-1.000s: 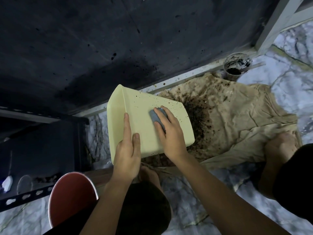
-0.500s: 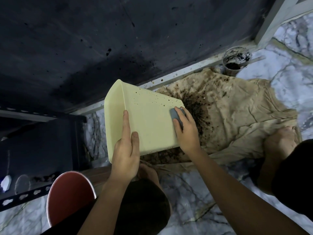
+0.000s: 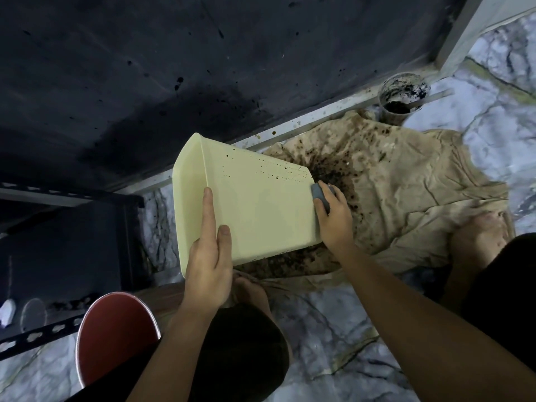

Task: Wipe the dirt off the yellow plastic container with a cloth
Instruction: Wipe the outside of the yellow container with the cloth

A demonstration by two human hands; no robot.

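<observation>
The left hand (image 3: pixel 209 256) reaches in from below, index finger extended, thumb alongside, the other fingers hidden. The right hand (image 3: pixel 333 216) stretches farther right, fingers curled, forearm running diagonally from the near right.

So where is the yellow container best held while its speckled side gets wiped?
Probably at the open rim end, from the person's left, as the left hand grips now. The yellow container lies tilted on its side, so this keeps its flat face clear for the right hand and grey cloth.
</observation>
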